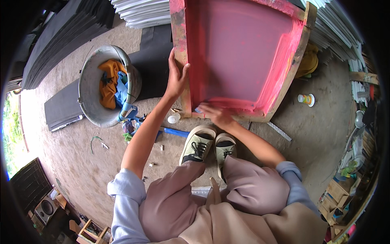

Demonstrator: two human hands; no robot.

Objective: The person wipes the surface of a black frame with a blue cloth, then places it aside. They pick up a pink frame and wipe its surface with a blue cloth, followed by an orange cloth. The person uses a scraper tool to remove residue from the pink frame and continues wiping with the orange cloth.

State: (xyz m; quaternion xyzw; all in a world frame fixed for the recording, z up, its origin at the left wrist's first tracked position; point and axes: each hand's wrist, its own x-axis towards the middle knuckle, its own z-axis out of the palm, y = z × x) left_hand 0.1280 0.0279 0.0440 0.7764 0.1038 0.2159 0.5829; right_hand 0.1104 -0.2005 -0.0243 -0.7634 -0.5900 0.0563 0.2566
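The pink-stained wooden screen-printing frame (243,57) is held upright on the floor, its left rail gripped by the left hand (176,79); the right hand (215,115) is pressed on a blue cloth (198,110) at the lower edge; pink residue is judged mostly unwiped

Bare concrete floor (73,162), dusty, lying under scattered scraps. Dark sheets (61,32) stacking up at upper left; white panels (142,14) piling along the top and right. Daylight glaring in from an opening (12,134) at left. Wooden crates (91,232) and a speaker (45,208) sitting at lower left.
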